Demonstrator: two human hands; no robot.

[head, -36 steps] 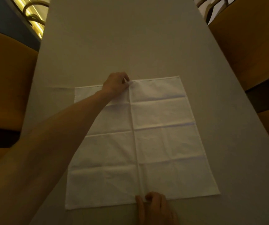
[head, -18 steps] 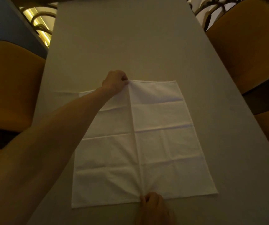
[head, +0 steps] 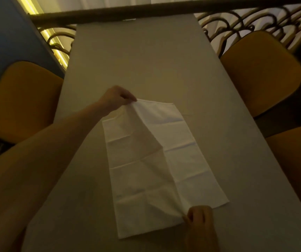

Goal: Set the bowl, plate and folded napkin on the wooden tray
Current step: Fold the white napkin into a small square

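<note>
Napkin centre crease now lifted; both hands, left and right, pinching it.

A white cloth napkin, matt and creased in a grid, is being shown on a smooth, matt grey table. At 12 o'clock, a dark scrolled metal railing is being seen; matt mustard chairs are being seen at 2 and 9 o'clock.

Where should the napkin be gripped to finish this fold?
Pinch the napkin at both ends of its raised centre crease: left hand at the far edge, right hand at the near edge. The crease already lifts off the table.
</note>
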